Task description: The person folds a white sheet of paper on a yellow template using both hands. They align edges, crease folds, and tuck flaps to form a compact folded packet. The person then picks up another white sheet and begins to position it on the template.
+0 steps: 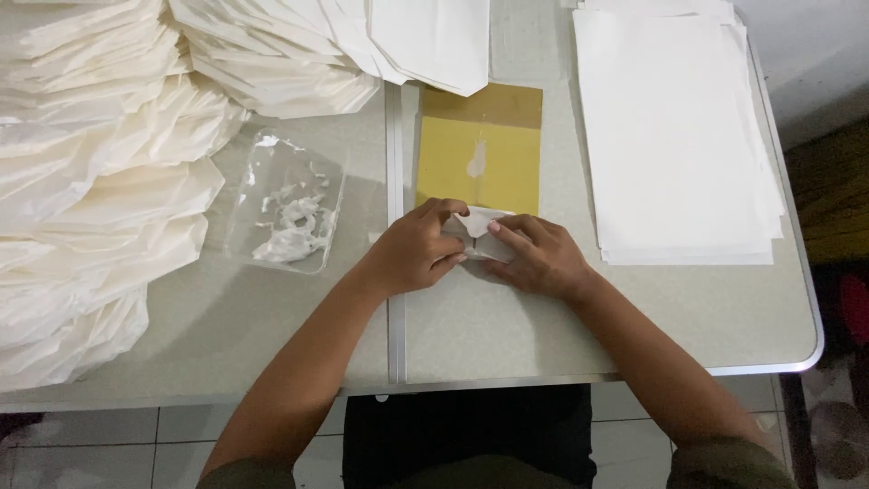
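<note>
Head view, frame centre: left hand & right hand are pinching a small white paper together, w/ a yellow board just above.

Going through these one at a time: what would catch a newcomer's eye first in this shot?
Probably the two hands meeting at the table's centre: the left hand and right hand press on a small white folded paper at the near edge of a yellow board. Next, the heaps of folded white paper filling the left side, and the clear plastic tray of white paste beside them.
</note>
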